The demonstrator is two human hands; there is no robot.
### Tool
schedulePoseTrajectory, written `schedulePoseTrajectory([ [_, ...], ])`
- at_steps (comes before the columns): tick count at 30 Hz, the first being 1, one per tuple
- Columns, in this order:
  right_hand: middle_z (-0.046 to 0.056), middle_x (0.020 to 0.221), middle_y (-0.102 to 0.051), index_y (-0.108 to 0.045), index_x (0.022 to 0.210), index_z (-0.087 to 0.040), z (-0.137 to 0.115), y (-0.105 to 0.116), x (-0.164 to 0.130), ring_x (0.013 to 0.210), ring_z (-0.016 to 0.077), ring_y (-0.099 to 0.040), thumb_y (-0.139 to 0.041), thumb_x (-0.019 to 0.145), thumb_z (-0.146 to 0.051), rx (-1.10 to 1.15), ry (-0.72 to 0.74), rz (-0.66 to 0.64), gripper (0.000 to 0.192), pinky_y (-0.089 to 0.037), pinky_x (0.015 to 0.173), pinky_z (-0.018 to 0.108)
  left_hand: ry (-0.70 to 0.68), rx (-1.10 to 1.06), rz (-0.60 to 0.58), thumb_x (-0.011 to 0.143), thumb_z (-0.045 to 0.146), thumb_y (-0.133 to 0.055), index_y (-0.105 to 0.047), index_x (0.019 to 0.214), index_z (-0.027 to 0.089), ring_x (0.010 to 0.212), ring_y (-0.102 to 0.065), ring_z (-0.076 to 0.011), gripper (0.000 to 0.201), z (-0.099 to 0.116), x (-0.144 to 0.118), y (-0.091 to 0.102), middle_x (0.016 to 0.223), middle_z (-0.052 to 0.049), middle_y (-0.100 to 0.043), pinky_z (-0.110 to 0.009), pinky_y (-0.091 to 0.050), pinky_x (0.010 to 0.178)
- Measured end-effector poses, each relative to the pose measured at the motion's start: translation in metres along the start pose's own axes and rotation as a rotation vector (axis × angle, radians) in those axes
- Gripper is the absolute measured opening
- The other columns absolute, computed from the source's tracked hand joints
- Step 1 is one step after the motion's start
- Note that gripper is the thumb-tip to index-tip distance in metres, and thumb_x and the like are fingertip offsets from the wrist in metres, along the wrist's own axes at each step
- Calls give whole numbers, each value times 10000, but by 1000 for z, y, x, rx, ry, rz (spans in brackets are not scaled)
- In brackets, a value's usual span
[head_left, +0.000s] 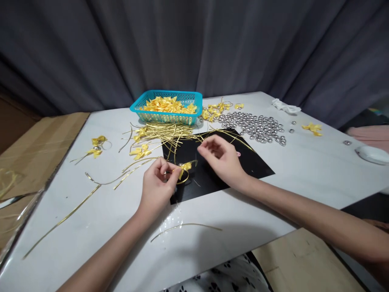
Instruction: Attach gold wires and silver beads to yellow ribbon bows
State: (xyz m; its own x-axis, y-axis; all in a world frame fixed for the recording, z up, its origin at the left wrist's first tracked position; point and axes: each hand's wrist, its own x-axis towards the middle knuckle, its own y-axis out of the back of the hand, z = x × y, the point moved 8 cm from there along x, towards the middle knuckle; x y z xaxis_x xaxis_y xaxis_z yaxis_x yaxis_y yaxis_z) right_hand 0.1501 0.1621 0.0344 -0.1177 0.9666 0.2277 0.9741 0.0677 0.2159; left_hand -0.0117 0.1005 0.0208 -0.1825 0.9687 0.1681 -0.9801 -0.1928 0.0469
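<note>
Between the thumb and forefinger of my left hand (159, 182) is a small yellow ribbon flower (186, 166) with a looped gold wire. It is held just above a black sheet (206, 172). My right hand (223, 160) hovers over the same sheet, to the right of the flower and apart from it. Its thumb and fingertips are pressed together; whatever they hold, if anything, is too fine to make out. Behind both hands lies a pile of gold wire ties (170, 133), some reaching onto the sheet.
A blue basket (167, 119) of yellow ribbon flowers stands at the back. Many silver beads (258, 126) spread to its right. Finished-looking flowers (97, 146) lie at left, with loose gold wires (62, 221). A white dish (372, 155) sits at the right edge.
</note>
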Motion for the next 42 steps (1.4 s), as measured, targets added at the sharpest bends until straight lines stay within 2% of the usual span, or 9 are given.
schedulePoseTrajectory([
  [3, -15, 610, -532, -600, 756, -141, -24, -15, -20, 491, 67, -427, -581, 821, -238, -145, 311, -219, 118, -335, 443, 192, 11, -14, -3, 720, 144, -616, -272, 612, 223, 588, -506, -94, 369, -1, 1, 0, 579, 41, -560, -206, -400, 550],
  [7, 40, 756, -621, -634, 859, -133, -38, -30, -35, 623, 97, -539, -569, 843, -183, -324, 665, -406, 84, -420, 531, 203, 28, -24, -14, 719, 138, -618, -273, 614, 222, 572, -500, -90, 370, -2, 0, -1, 556, 50, -552, -201, -397, 544],
  [10, 70, 826, -641, -629, 912, -126, -40, -34, -38, 731, 122, -591, -476, 905, -182, -468, 807, -429, 163, -464, 624, 222, 45, -34, -22, 712, 134, -619, -279, 613, 219, 569, -502, -88, 364, -3, 1, -1, 572, 43, -572, -199, -399, 544],
  [15, 71, 871, -629, -615, 1008, -115, -43, -41, -41, 683, 101, -583, -374, 938, -156, -677, 943, -542, 254, -418, 532, 195, 76, -67, -44, 674, 118, -641, -288, 603, 215, 564, -504, -90, 373, -5, 2, -1, 566, 46, -566, -198, -399, 539],
  [18, 59, 873, -624, -609, 1002, -128, -44, -41, -40, 680, 91, -575, -386, 936, -173, -684, 950, -580, 238, -410, 537, 188, 97, -68, -64, 666, 119, -650, -289, 600, 214, 577, -512, -95, 379, -6, 3, -1, 571, 38, -581, -200, -400, 548],
  [22, 55, 816, -602, -595, 925, -129, -45, -40, -39, 623, 94, -533, -354, 953, -206, -730, 957, -495, 254, -357, 496, 204, 91, -52, -64, 673, 130, -647, -290, 602, 214, 577, -506, -93, 374, -5, 2, -1, 583, 37, -584, -198, -394, 542],
  [29, 62, 825, -530, -494, 876, -138, -32, -38, -28, 690, 132, -499, -372, 898, -151, -645, 676, -469, 125, -372, 568, 235, 78, -17, -66, 705, 147, -624, -284, 604, 219, 602, -519, -96, 362, -4, 1, -3, 609, 28, -600, -207, -408, 572],
  [38, -8, 689, -449, -440, 735, -160, -36, -35, -29, 589, 87, -394, -463, 749, -78, -450, 645, -515, 87, -314, 546, 212, 83, -12, -84, 707, 163, -622, -279, 611, 222, 586, -504, -97, 362, -3, 1, -3, 608, 26, -600, -215, -397, 555],
  [42, -38, 613, -420, -434, 673, -164, -28, -33, -23, 522, 64, -359, -473, 714, -77, -350, 449, -473, 105, -290, 498, 187, 76, 3, -87, 704, 167, -625, -280, 603, 221, 578, -501, -98, 363, -2, 1, -4, 609, 22, -601, -217, -396, 545],
])
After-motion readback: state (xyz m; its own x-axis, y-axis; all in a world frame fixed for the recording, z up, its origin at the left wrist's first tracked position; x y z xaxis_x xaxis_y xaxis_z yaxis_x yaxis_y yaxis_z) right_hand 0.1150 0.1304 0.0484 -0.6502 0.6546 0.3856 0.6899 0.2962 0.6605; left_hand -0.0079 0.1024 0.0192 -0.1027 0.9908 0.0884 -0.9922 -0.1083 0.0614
